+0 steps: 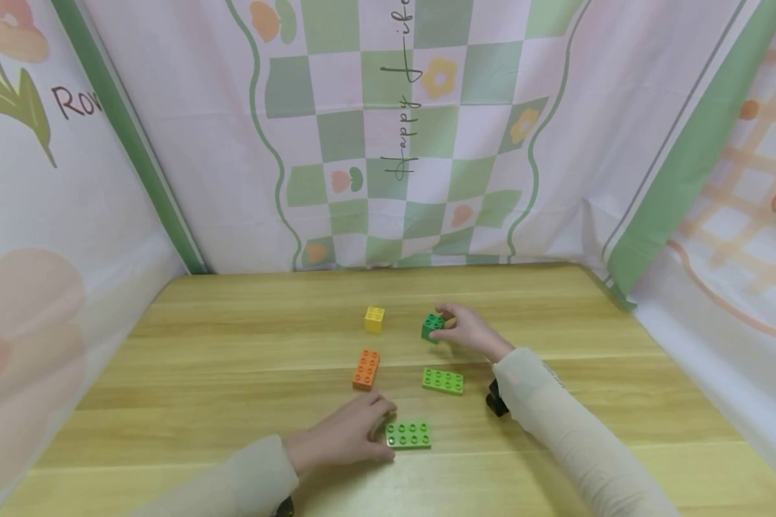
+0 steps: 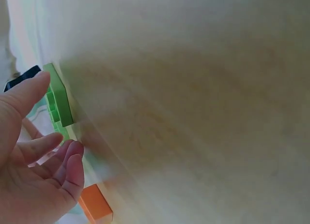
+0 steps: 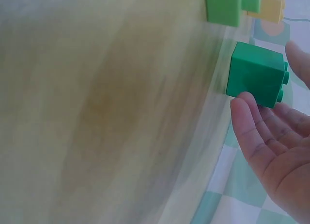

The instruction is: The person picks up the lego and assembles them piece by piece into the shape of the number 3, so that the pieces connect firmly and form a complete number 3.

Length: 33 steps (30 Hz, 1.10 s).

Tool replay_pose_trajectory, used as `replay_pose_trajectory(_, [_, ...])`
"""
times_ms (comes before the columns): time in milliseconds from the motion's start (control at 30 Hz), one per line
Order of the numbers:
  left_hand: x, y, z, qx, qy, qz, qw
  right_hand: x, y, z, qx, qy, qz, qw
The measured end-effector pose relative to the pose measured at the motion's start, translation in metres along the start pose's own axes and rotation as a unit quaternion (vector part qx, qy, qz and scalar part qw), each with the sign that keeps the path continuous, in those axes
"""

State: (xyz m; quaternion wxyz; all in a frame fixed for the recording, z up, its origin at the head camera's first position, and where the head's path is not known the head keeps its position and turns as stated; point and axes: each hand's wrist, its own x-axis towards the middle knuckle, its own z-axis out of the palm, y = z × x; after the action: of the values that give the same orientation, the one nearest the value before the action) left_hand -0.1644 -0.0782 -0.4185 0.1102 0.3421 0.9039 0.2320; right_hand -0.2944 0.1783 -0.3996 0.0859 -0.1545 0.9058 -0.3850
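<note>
Near the front of the table, my left hand (image 1: 344, 435) reaches the left end of a light green eight-stud building block (image 1: 408, 435). Its thumb and fingers are spread on either side of that end; in the left wrist view the block (image 2: 60, 99) shows beyond the thumb. Farther back, my right hand (image 1: 470, 333) is at a dark green four-stud block (image 1: 432, 327). In the right wrist view, fingertips lie right at one side of the dark green block (image 3: 255, 74), while the thumb stands apart from it.
An orange eight-stud block (image 1: 366, 370) lies just beyond my left hand. A second light green block (image 1: 442, 382) lies between my two hands. The yellow four-stud block (image 1: 374, 319) stands at the back. Printed curtains (image 1: 233, 179) enclose the wooden table (image 1: 200, 359).
</note>
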Motion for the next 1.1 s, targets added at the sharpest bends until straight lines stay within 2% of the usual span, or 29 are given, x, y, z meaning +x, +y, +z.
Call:
replay_pose_trajectory(200, [-0.0003, 0.0015, 0.0020, -0.004, 0.005, -0.020, 0.9998, 0.0004, 0.0012, 0.0013, 0.015, 0.002, 0.009, 0.9998])
replay_pose_trajectory(667, [0.0001, 0.0034, 0.0055, 0.033, 0.029, -0.018, 0.9989, 0.0040, 0.0001, 0.0015, 0.013, 0.006, 0.020, 0.9997])
replay_pose_trajectory(1100, [0.0007, 0.0024, 0.0066, 0.034, 0.025, -0.020, 0.9989, 0.0032, 0.0008, 0.0026, 0.014, 0.018, 0.022, 0.9995])
